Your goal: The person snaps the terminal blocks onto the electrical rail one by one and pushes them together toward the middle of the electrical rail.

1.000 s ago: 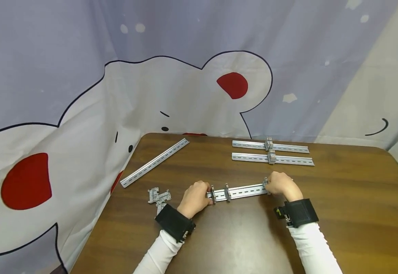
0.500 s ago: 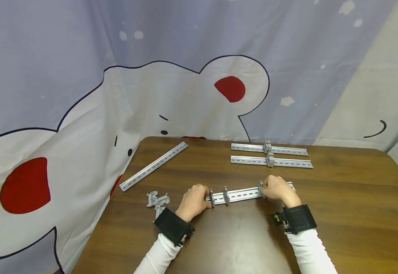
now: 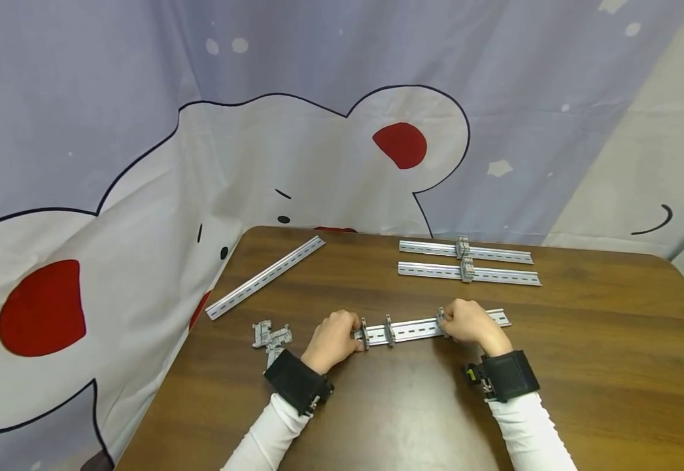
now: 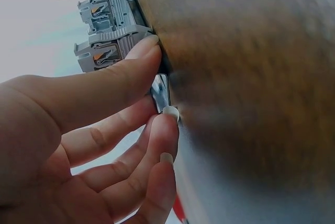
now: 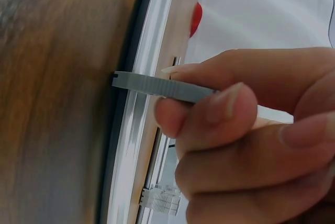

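Observation:
A slotted silver DIN rail [image 3: 417, 329] lies in front of me, slightly angled. My left hand [image 3: 333, 339] grips its left end between thumb and fingers; the metal end [image 4: 161, 92] shows in the left wrist view. Beside that thumb, two grey terminal blocks [image 3: 390, 331] sit across the rail, a short gap apart. My right hand [image 3: 470, 325] pinches another thin grey terminal block [image 5: 157, 86] between thumb and fingers. That block stands across the rail, right of the other two. The right wrist view shows its far end over the rail's edge.
Several loose grey terminal blocks [image 3: 271, 337] lie left of my left hand, partly behind the wrist strap. A bare rail [image 3: 265, 278] lies slanted at the back left. Two rails [image 3: 501, 276] with clustered blocks [image 3: 467, 269] lie at the back right. A patterned curtain [image 3: 318, 163] hangs behind the table.
My right hand has moved left along the rail with the terminal block, uncovering the rail's right end. My left hand has kept its grip. The head view has shifted slightly.

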### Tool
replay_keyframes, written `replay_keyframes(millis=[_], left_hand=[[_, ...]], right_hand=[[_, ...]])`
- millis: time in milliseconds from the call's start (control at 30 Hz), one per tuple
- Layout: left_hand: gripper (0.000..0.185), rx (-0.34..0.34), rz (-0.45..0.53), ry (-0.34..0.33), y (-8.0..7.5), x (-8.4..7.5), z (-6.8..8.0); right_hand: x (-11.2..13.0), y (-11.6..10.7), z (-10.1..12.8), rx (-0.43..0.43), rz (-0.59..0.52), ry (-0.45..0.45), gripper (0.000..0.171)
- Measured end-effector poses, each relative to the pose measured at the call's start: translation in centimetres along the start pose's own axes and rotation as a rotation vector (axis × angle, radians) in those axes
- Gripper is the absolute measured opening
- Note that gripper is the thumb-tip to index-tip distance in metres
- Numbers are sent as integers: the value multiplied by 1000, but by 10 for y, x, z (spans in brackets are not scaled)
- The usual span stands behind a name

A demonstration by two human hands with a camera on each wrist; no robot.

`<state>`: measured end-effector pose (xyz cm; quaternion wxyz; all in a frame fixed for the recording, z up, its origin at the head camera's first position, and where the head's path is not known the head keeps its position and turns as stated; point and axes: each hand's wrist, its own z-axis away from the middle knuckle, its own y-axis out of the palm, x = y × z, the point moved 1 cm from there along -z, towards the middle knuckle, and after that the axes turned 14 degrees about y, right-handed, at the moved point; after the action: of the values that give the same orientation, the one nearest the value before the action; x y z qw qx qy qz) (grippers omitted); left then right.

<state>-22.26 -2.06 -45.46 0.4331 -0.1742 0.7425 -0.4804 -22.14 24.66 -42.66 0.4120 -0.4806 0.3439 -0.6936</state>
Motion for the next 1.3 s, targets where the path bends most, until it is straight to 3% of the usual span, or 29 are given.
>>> replay_keyframes(millis=[433,533,633,767,867,967,1033,1300], left_hand=[[27,15,12,-12,-1,1,0],[27,21,22,-20,0,1,1],[27,29,27,-25,-1,1,1],[27,26,25,-25,-1,1,0],[27,22,12,-11,-1,0,-1],[26,27,-2,4,-1,-1,-1],[26,35,-16,0,-1,-1,-1],[27,31,-42,-17,-2,2,0]], right_hand=[[10,4,3,8,7,4,39],[16,2,11,-65,58,51,39],[30,3,23,-206,92,89,44],[60,25,32,-336,60,9,51],[78,48,33,-409,66,-72,46],[86,63,34,-494,83,-73,37],[87,67,35,-517,80,-49,33],[83,61,30,-469,64,15,28]])
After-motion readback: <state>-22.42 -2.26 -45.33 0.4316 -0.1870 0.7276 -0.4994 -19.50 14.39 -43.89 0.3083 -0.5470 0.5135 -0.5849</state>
